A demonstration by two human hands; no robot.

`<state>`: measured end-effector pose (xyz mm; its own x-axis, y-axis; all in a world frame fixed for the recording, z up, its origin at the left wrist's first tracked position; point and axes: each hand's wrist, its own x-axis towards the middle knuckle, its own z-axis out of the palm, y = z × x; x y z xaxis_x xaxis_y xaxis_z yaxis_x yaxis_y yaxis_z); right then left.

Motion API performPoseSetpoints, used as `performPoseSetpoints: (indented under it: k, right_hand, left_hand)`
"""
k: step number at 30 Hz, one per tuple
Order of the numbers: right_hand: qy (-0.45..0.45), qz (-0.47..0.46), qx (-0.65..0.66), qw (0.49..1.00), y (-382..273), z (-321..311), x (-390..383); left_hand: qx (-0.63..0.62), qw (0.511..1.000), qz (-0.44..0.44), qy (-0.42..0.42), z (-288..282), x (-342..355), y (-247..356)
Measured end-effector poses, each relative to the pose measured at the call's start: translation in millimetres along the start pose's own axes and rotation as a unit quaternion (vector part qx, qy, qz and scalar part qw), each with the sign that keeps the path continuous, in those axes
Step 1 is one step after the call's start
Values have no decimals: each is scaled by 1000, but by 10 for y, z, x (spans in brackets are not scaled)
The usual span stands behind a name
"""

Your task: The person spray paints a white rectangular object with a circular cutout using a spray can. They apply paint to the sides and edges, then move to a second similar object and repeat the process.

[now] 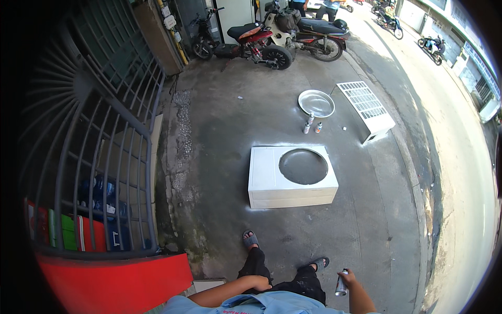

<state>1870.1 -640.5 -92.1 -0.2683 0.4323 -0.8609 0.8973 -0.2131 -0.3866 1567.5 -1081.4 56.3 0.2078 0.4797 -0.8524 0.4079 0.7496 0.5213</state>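
Observation:
In my right hand is a spray can, held upright at my right side with the fingers wrapped round its upper part. My left hand rests against my dark trousers near the waist; its fingers are mostly hidden. On the concrete in front of my feet lies a white metal casing with a large round opening, like an air-conditioner outdoor unit cover. Pale overspray rims the ground along its edges. Beyond it stand three cans, close to a round white metal lid or pan. A white slatted panel lies to their right.
Two parked motorbikes stand at the back. A metal grille gate and a red panel border the left, with blue water bottles behind the bars. Along the right runs a sunlit road with riders; people stand at the far back.

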Motion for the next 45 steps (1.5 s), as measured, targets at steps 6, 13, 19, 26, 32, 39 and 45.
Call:
performPoseSetpoints:
  k: [6, 13, 19, 26, 32, 39, 45]
  right_hand:
    - [-98, -176, -246, 948, -724, 1538, 277]
    - [-172, -233, -187, 939, -2245, 2608, -3]
    - [-102, -176, 329, 922, -2650, 2587, 626]
    - [-216, -304, -19, 928, -1679, 3526, 2053]
    - [133, -388, 532, 741, -2918, 2523, 3391]
    - [118, -490, 265, 822, -2614, 3919, 3598]
    - [178, -617, 85, 762, -2459, 4029, 3533]
  left_hand:
    - [47, 959, 199, -199, 143, 245, -648]
    - [25, 959, 135, -250, 445, 561, -1215]
    - [-94, 980, 129, -121, -277, 238, -676]
    - [-171, 966, 75, -176, -1367, 2073, -894]
    - [-113, 938, 282, -168, -1917, 2293, -925]
    - [-45, 972, 211, -94, -2157, 2463, -1206]
    - [-101, 963, 223, -114, -2235, 2440, -1128]
